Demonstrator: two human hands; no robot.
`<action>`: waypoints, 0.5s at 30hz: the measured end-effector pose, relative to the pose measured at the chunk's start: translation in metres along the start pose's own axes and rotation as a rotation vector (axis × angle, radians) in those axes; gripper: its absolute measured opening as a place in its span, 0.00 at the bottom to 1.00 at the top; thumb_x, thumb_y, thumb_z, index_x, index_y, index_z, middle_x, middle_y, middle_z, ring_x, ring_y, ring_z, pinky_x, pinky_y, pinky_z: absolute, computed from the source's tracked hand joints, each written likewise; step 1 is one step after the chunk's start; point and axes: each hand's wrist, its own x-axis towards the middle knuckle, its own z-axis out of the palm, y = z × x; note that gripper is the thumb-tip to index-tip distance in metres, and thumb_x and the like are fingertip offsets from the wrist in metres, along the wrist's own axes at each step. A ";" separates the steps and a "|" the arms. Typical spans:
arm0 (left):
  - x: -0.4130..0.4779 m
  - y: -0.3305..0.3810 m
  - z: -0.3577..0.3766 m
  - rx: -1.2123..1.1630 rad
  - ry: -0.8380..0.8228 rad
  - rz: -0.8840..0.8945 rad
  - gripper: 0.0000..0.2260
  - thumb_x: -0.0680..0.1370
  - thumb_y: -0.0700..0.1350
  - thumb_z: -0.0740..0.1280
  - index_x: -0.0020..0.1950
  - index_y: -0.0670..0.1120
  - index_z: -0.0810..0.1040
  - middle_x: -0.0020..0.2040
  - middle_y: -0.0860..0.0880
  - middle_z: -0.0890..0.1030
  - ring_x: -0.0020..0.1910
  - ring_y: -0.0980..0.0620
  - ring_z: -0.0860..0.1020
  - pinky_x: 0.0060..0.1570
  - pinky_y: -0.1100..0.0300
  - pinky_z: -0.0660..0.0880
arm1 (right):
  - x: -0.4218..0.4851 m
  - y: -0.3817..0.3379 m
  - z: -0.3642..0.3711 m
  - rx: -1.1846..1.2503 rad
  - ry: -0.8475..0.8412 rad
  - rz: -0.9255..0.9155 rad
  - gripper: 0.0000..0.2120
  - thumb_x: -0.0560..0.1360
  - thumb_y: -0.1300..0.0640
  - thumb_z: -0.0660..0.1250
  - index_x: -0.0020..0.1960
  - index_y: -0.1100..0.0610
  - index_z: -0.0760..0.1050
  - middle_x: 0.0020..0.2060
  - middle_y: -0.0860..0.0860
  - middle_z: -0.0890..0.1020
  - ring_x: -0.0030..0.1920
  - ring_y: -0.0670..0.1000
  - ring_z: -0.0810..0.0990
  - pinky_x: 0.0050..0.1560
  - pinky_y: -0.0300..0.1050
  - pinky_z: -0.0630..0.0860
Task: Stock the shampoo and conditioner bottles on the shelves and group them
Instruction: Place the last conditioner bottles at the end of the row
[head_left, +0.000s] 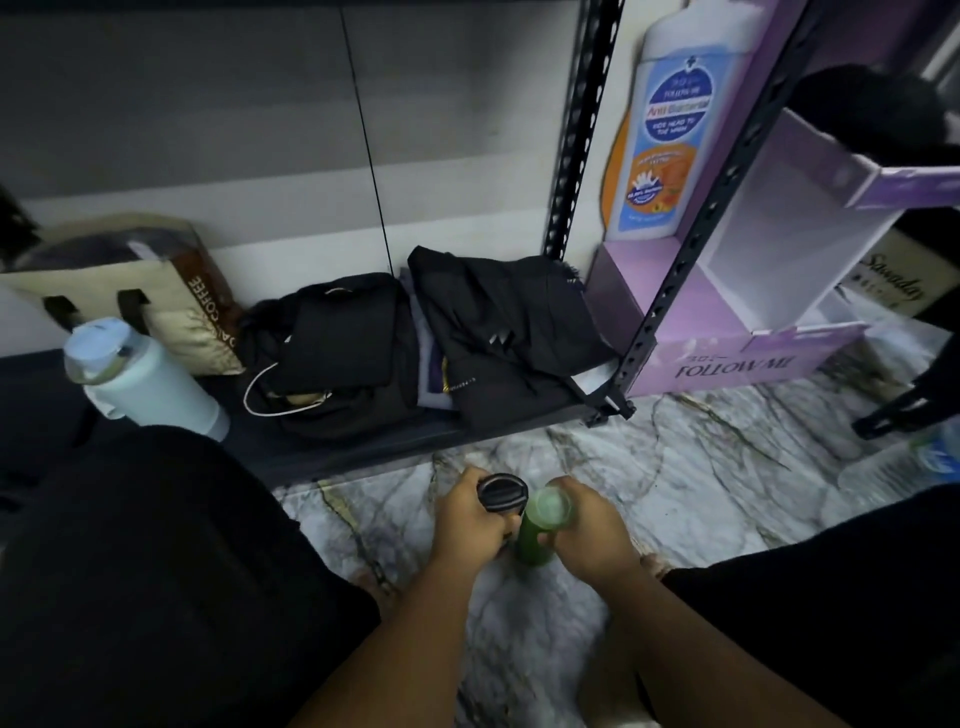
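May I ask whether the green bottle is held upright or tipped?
Roughly upright: the green bottle shows its pale top to the camera, body below the gripping right hand.

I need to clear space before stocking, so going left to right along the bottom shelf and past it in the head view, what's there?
Pale blue water bottle → black bag → folded black garment → purple display stand. The beige tote overlaps the bottle, so it is left out.
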 end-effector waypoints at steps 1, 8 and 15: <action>-0.004 0.003 -0.002 -0.015 0.007 -0.008 0.14 0.70 0.29 0.74 0.52 0.39 0.77 0.45 0.46 0.80 0.39 0.54 0.76 0.26 0.73 0.69 | -0.004 -0.003 -0.003 0.018 0.025 0.006 0.19 0.65 0.63 0.75 0.52 0.49 0.75 0.46 0.48 0.82 0.47 0.53 0.79 0.49 0.51 0.78; -0.026 0.036 -0.022 -0.245 0.142 0.048 0.18 0.70 0.39 0.78 0.54 0.56 0.80 0.49 0.55 0.85 0.52 0.52 0.83 0.55 0.50 0.81 | -0.027 -0.046 -0.035 0.487 0.219 -0.016 0.24 0.68 0.63 0.79 0.56 0.44 0.74 0.50 0.43 0.83 0.54 0.47 0.82 0.56 0.51 0.79; -0.073 0.154 -0.079 -0.314 0.231 0.555 0.21 0.73 0.40 0.78 0.58 0.61 0.76 0.50 0.63 0.85 0.51 0.64 0.83 0.53 0.62 0.78 | -0.044 -0.153 -0.134 0.788 0.349 -0.318 0.18 0.72 0.64 0.77 0.59 0.52 0.81 0.48 0.48 0.88 0.50 0.49 0.86 0.49 0.43 0.82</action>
